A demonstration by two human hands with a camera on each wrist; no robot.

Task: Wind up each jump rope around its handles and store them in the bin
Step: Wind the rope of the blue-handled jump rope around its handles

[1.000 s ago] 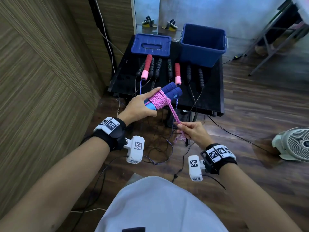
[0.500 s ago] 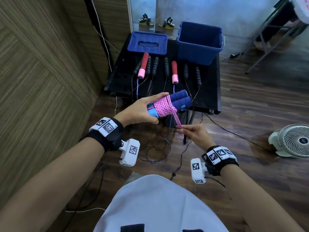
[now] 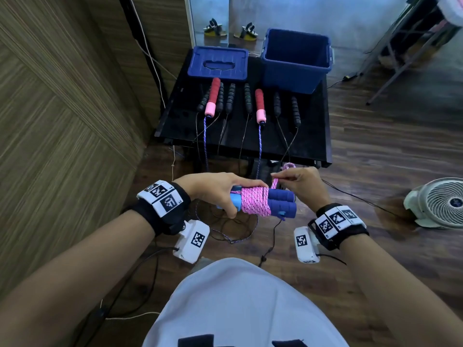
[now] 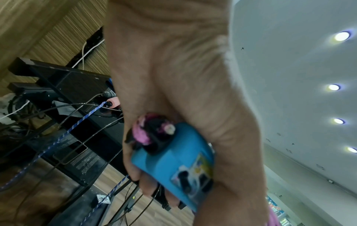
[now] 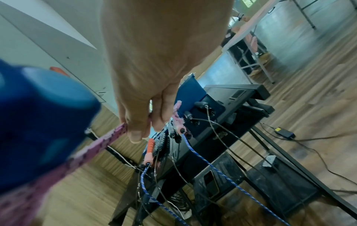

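1. My left hand (image 3: 215, 190) grips the light-blue ends of the paired blue handles (image 3: 280, 202), fingers and thumb curled round them, holding the bundle level in front of me.
2. The pink rope (image 3: 255, 201) is wound in tight coils around the middle of the handles, just beyond my left fingertips.
3. My right hand (image 3: 299, 182) pinches the loose tail of the pink rope between thumb and fingers, just behind the dark-blue handle ends; a short frayed end sticks up past my knuckles.
4. Well beyond both hands, the black tabletop (image 3: 313, 136) carries the open blue bin (image 3: 297, 73) at its far right and the bin's lid (image 3: 218, 62) to the left.
5. Between the bin and my hands lie the red-and-pink handles (image 3: 260, 105) and the black handles (image 3: 248, 97), their ropes hanging off the near edge.
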